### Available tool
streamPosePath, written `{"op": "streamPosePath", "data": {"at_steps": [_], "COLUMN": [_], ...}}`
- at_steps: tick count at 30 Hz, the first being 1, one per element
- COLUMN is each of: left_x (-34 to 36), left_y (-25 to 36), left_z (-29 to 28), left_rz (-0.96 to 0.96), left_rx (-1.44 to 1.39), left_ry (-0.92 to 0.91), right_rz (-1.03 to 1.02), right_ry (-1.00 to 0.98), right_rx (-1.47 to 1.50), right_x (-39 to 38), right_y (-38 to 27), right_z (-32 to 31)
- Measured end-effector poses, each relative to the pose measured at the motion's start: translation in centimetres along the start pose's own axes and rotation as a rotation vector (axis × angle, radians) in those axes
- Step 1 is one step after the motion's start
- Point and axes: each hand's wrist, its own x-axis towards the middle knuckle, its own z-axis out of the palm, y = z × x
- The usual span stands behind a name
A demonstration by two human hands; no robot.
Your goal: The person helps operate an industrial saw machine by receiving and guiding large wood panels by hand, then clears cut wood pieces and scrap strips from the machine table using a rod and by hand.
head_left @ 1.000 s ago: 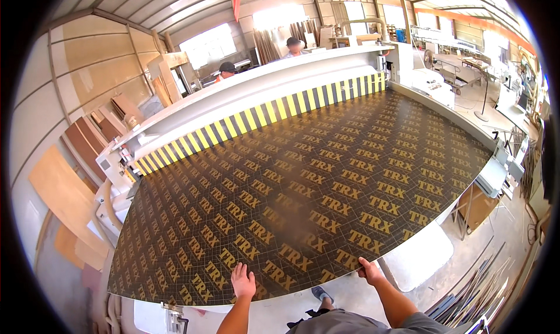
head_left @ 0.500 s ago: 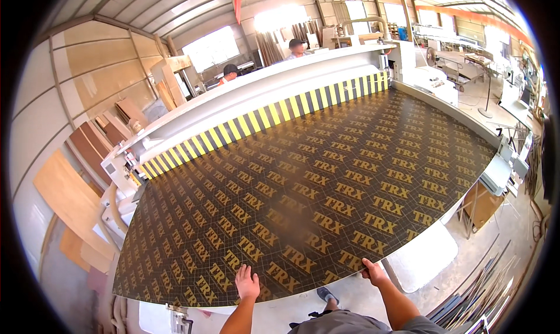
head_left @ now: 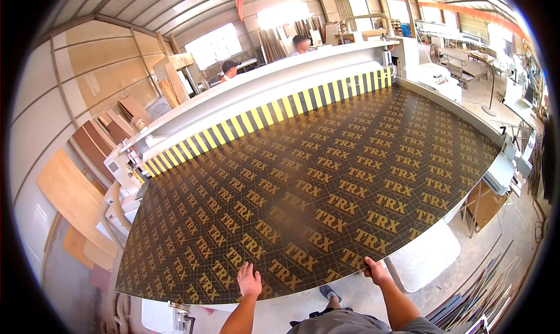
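A very large dark brown panel (head_left: 326, 182) printed with repeated gold lettering lies flat on a long white saw machine. My left hand (head_left: 249, 279) rests flat on its near edge, fingers spread. My right hand (head_left: 376, 270) grips the near edge further right, fingers curled over it. Both forearms come in from the bottom. The panel's far edge lies under the machine's white beam (head_left: 262, 95) with its yellow and black striped guard (head_left: 256, 121).
Two people (head_left: 230, 69) stand behind the machine beam. Wooden boards (head_left: 73, 197) lean on the left wall. A white support table (head_left: 426, 255) juts out under the panel's right near corner. Strips of material (head_left: 478, 296) lie on the floor at lower right.
The panel has slid toward the striped beam and swung a little, its near edge moving away from me. Both hands have stayed on that edge and moved with it.
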Motion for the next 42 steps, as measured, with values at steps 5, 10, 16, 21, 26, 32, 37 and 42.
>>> {"op": "streamPosePath", "data": {"at_steps": [5, 10, 16, 21, 26, 32, 37, 42], "left_x": [0.0, 0.0, 0.0, 0.0, 0.1, -0.1, 0.2, 0.4], "left_y": [0.0, 0.0, 0.0, 0.0, 0.0, 0.0, 1.2, 2.6], "left_z": [0.0, -0.1, -0.1, -0.1, 0.0, -0.1, -0.7, -1.3], "left_rz": [-0.008, -0.058, -0.061, 0.001, 0.004, 0.026, -0.107, -0.223], "left_rx": [0.002, 0.015, 0.023, 0.011, 0.001, -0.016, 0.051, 0.099], "left_ry": [-0.005, -0.054, -0.059, -0.007, 0.0, 0.025, -0.111, -0.213], "right_rz": [0.045, -0.012, -0.031, -0.015, 0.002, 0.028, 0.063, 0.025], "right_ry": [0.001, -0.041, -0.035, -0.024, -0.004, 0.015, 0.035, 0.079], "right_rx": [-0.06, -0.047, -0.014, -0.012, -0.019, -0.061, -0.08, -0.048], "right_x": [-0.1, -0.2, -0.3, -0.3, -0.6, -0.4, 0.5, 1.3], "right_y": [-0.2, -0.3, -0.2, -0.4, -0.7, -0.4, 0.7, 1.7], "right_z": [-0.1, 0.0, 0.1, 0.2, 0.4, 0.1, -0.8, -1.1]}}
